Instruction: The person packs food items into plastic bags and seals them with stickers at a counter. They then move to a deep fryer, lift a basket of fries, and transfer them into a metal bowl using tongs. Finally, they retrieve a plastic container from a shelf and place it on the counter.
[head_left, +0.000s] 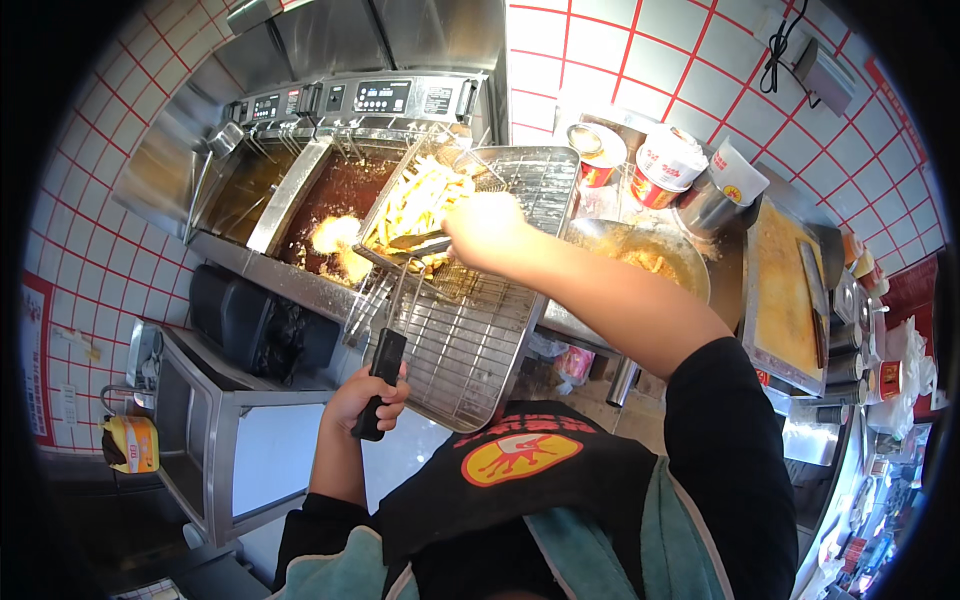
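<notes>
My left hand (369, 403) grips the black handle (388, 361) of a wire fryer basket (444, 139). French fries (421, 196), washed out by bright light, fill much of the basket. It is held tilted above a wire rack (457, 352) in a metal tray, close to the fryer's edge. My right hand (489, 231) is closed around dark tongs (420, 241), whose tips reach into the basket at the fries. Whether the tongs pinch a fry cannot be made out. Left of the basket, dark reddish-brown oil (352, 180) sits in a fryer vat.
A second vat (259, 187) lies left, with a ladle (225, 139) at its rim. To the right are a metal bowl (694, 274) holding crumbs, paper buckets (667, 166) and a cutting board (784, 277) with a long knife (812, 274). A black bin (225, 307) stands below the fryer.
</notes>
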